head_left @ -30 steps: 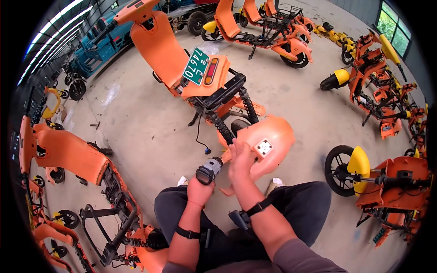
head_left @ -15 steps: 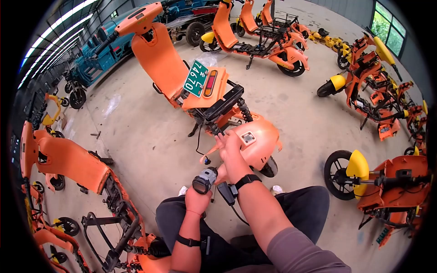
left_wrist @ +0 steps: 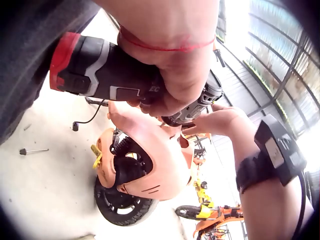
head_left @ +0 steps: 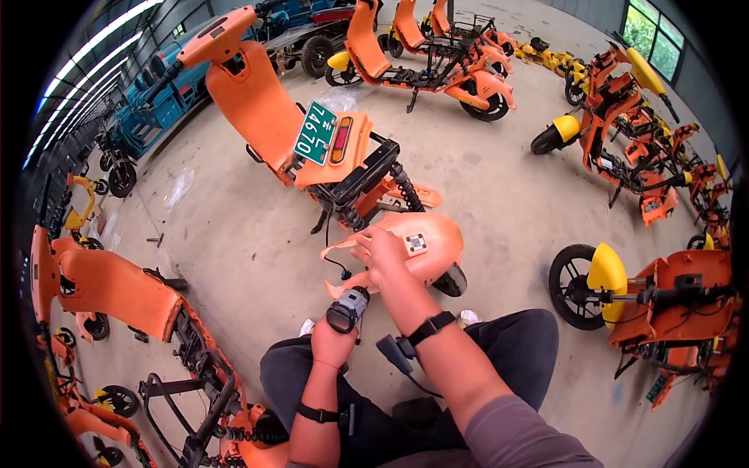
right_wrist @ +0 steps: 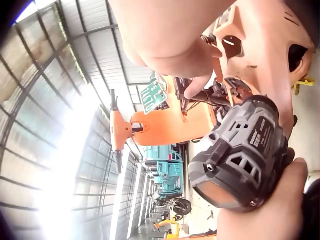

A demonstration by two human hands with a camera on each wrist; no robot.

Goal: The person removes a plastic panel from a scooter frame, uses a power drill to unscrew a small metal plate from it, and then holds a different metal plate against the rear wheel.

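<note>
My left hand [head_left: 334,343] grips a grey and black cordless drill [head_left: 347,310], its chuck end close to the lower prong of an orange rear fender [head_left: 437,234]. The fender carries a small white square plate with a code. Over its near end lies my right hand [head_left: 382,253], fingers extended and spread at the fender's edge. Beneath the fender shows a black wheel [left_wrist: 122,200]. The right wrist view has the drill's grey body [right_wrist: 240,155] beside the fender, with one finger of the right hand pointing away from the shell.
An orange scooter [head_left: 257,101] with a green number plate [head_left: 316,132] and bare shock absorbers stands just beyond. A dark cable with a blue connector [head_left: 346,274] hangs from it. Stripped scooters stand left and right, one with a yellow front fender [head_left: 607,277]. A bolt-like piece [left_wrist: 34,151] lies on the floor.
The fender has turned and shifted left with my right hand, and the wheel under it has come into sight. The drill has moved slightly left and down, still in my left hand.
</note>
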